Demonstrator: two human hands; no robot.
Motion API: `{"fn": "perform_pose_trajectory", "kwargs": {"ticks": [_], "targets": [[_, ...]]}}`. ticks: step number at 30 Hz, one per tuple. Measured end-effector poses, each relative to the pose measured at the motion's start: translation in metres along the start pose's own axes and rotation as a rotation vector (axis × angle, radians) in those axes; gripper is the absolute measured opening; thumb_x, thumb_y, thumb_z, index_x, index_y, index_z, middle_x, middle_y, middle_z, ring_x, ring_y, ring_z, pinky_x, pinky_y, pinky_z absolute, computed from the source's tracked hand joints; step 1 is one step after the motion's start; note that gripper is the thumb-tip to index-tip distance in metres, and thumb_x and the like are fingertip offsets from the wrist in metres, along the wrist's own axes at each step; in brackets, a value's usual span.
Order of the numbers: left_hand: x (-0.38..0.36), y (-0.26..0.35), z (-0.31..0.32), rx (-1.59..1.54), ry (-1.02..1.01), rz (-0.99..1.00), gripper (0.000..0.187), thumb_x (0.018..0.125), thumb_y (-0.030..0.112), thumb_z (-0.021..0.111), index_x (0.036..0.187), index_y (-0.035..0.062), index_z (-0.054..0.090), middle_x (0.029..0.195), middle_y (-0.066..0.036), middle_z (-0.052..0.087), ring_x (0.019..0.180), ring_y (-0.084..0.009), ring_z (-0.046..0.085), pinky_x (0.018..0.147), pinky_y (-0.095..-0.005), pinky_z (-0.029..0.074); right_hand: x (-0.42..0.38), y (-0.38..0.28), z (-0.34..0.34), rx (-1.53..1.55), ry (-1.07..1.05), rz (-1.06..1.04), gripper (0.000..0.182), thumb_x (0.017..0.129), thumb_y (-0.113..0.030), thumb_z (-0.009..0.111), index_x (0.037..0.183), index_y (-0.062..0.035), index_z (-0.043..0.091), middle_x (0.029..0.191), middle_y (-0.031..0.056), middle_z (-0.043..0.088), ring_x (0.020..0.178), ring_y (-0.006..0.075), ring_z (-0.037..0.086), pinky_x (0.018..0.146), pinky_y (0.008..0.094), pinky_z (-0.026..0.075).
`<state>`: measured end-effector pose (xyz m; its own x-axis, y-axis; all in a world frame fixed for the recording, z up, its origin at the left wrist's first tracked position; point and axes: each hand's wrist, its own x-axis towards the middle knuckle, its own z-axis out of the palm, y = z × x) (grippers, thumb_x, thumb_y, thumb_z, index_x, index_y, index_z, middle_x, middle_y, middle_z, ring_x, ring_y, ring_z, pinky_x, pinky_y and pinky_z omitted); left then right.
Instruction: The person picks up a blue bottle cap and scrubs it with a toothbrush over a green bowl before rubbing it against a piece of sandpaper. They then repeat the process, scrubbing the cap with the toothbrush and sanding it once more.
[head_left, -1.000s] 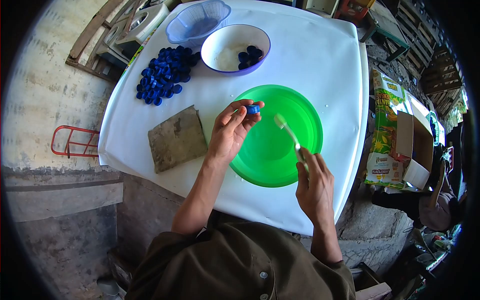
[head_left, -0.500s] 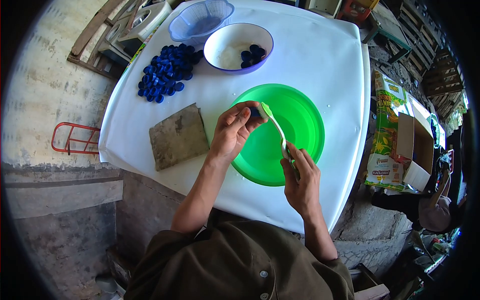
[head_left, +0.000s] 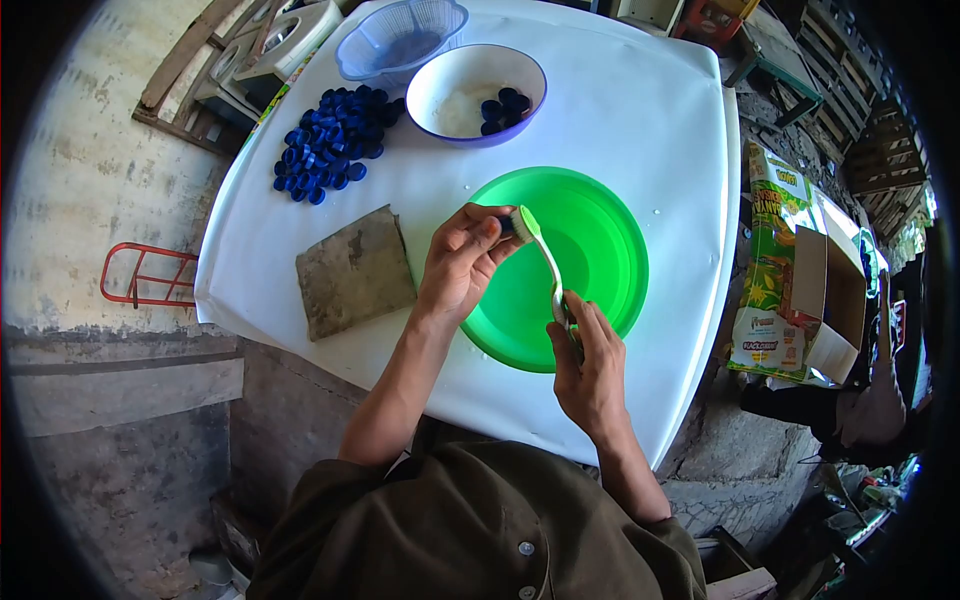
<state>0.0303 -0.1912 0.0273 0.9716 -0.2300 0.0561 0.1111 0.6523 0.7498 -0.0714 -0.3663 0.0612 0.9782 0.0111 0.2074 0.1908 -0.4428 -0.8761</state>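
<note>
Between the fingertips of my left hand [head_left: 459,258] is a dark blue bottle cap [head_left: 505,225], partly hidden by the fingers and the brush. My right hand [head_left: 592,368] is closed around the handle of a white and green toothbrush [head_left: 549,262]. Its bristles touch the cap. Both hands are over the left and lower part of a green basin [head_left: 620,270]. Further back, a white bowl with a purple outside [head_left: 437,100] holds several blue caps in a little cloudy liquid. A heap of blue caps [head_left: 330,140] lies left of that bowl.
A pale blue plastic basket [head_left: 385,55] stands at the table's back edge. Left of the basin lies a worn grey-brown slab [head_left: 355,272] on the white-covered table [head_left: 640,120]. On the right are an open cardboard box [head_left: 828,285] and another person [head_left: 870,410].
My right hand has shifted slightly left, bringing the toothbrush head left against the cap. The left hand stays almost in place, still gripping the cap.
</note>
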Motion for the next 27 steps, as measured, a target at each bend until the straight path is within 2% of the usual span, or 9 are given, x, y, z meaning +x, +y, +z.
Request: {"fn": "perform_pose_trajectory", "kwargs": {"ticks": [3,9,12,15,18,24,27], "targets": [[-0.001,-0.003,0.001,0.069,-0.061,-0.042,0.018,0.099,0.013,0.063,0.112,0.0007,0.060,0.111,-0.012,0.067,0.104,-0.0224,0.068,0.099,-0.0364,0.054,0.006,0.001,0.002,0.023,0.015,-0.029,0.033,0.091,0.004,0.061,0.124,0.0053,0.056,0.090,0.0209,0.059,0.075,0.0382,0.060,0.063,0.0446,0.048],[0.000,-0.001,-0.003,-0.031,0.063,0.039,0.017,0.097,0.011,0.066,0.109,0.0019,0.058,0.109,-0.011,0.067,0.105,-0.0220,0.065,0.100,-0.0377,0.052,-0.003,0.002,0.002,0.019,-0.017,-0.025,0.034,0.090,0.004,0.062,0.124,0.0056,0.056,0.089,0.0200,0.058,0.072,0.0366,0.059,0.061,0.0440,0.047],[0.000,-0.004,-0.002,0.000,-0.094,-0.020,0.018,0.095,0.010,0.068,0.108,0.0024,0.058,0.111,-0.011,0.065,0.105,-0.0207,0.064,0.100,-0.0382,0.051,0.003,-0.006,0.000,-0.025,0.012,-0.022,0.031,0.090,0.001,0.064,0.119,0.0095,0.059,0.088,0.0199,0.061,0.072,0.0335,0.062,0.063,0.0389,0.049],[0.001,-0.001,-0.002,0.011,-0.032,0.010,0.020,0.094,0.010,0.070,0.108,0.0027,0.058,0.113,-0.010,0.064,0.103,-0.0197,0.064,0.099,-0.0384,0.050,0.007,-0.004,0.003,-0.025,0.015,-0.060,0.035,0.090,0.005,0.062,0.124,0.0043,0.057,0.086,0.0191,0.058,0.070,0.0357,0.058,0.060,0.0437,0.047],[0.000,-0.004,-0.009,0.019,0.035,0.064,0.025,0.094,0.019,0.070,0.110,0.0040,0.057,0.112,-0.011,0.063,0.108,-0.0227,0.061,0.100,-0.0372,0.049,-0.002,-0.007,0.000,-0.002,-0.049,-0.015,0.035,0.089,0.005,0.062,0.124,0.0037,0.058,0.086,0.0187,0.057,0.070,0.0355,0.058,0.060,0.0438,0.046],[0.000,0.000,0.005,0.132,-0.027,-0.049,0.052,0.086,0.018,0.080,0.125,0.0024,0.049,0.111,-0.011,0.059,0.105,-0.0220,0.059,0.098,-0.0360,0.048,0.001,-0.004,0.001,-0.039,0.031,-0.051,0.035,0.089,0.005,0.062,0.124,0.0036,0.059,0.085,0.0180,0.057,0.068,0.0342,0.058,0.060,0.0430,0.047],[0.001,0.001,0.005,0.063,0.005,-0.039,0.065,0.082,0.019,0.084,0.131,0.0019,0.045,0.108,-0.010,0.058,0.104,-0.0215,0.058,0.096,-0.0350,0.048,0.000,-0.005,-0.001,-0.030,-0.006,-0.029,0.035,0.089,0.005,0.062,0.124,0.0032,0.059,0.084,0.0177,0.056,0.067,0.0338,0.058,0.059,0.0429,0.046]]}}
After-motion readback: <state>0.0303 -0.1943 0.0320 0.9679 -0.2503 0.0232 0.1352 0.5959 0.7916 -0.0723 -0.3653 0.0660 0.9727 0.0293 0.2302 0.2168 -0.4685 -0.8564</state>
